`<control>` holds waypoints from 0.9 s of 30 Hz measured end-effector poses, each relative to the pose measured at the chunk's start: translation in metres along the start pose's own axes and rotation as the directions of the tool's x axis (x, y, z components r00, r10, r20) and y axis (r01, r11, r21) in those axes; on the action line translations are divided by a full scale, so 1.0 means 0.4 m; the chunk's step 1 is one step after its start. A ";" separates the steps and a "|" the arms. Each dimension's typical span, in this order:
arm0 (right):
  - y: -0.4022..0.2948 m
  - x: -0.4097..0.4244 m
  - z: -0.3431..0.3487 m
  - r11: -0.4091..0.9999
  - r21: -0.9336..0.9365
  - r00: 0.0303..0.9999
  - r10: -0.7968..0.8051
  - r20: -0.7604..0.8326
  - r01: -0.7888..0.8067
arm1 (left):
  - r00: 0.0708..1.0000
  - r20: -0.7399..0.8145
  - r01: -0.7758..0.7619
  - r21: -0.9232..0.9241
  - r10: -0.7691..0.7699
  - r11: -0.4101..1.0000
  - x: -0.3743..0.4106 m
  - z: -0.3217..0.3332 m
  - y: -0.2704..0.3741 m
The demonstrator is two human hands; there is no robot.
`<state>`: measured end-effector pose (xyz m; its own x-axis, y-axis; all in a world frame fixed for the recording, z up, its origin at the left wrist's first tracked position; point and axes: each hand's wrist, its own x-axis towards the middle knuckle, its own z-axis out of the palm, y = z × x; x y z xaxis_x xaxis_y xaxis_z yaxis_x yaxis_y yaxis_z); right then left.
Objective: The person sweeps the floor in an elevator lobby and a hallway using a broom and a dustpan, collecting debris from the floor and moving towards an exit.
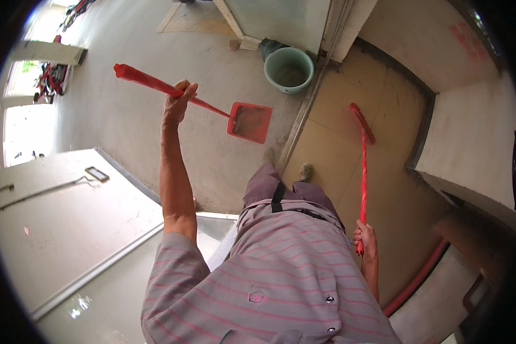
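Note:
My left hand point(180, 101) is closed around the red handle of a long-handled dustpan, below the handle's thick upper end. The red dustpan point(261, 124) rests on the grey concrete floor, with some grey dirt in its pan. My right hand point(365, 238) grips a red broom near the end of its stick. The broom's head point(363, 123) lies on the tan tiled floor to the right, apart from the dustpan. A door threshold runs between the two.
A pale green bucket point(289, 70) stands by the door frame, with a dark plastic bag point(271, 48) behind it. Small blocks point(242, 44) lie near the open door point(279, 21). Walls border the tiled floor at right. Red machines or vehicles stand far left.

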<state>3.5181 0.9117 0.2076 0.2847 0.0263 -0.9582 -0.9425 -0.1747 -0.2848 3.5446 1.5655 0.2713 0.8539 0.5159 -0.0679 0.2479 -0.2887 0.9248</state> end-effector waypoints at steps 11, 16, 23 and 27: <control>0.033 0.048 0.284 0.995 0.068 0.990 -0.062 -0.125 0.071 | 0.962 0.251 -0.105 -0.039 0.112 0.994 0.403 0.066 -0.045; 0.087 0.098 0.381 0.999 0.010 0.982 -0.033 -0.185 0.035 | 0.962 0.238 -0.087 -0.200 0.135 0.976 0.469 0.063 -0.102; 0.102 0.115 0.463 0.988 -0.020 0.974 -0.154 -0.166 0.153 | 0.987 0.064 -0.143 -0.107 0.150 0.984 0.534 0.062 -0.104; 0.214 0.177 0.437 0.977 0.137 0.964 -0.131 -0.233 0.166 | 0.984 -0.034 -0.173 -0.395 0.174 0.902 0.477 0.145 -0.090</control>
<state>3.4272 1.0707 0.1110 0.4387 -0.1814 -0.8801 -0.8971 -0.0315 -0.4407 3.7251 1.6273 0.2033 0.8681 0.4847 0.1070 -0.1048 -0.0316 0.9940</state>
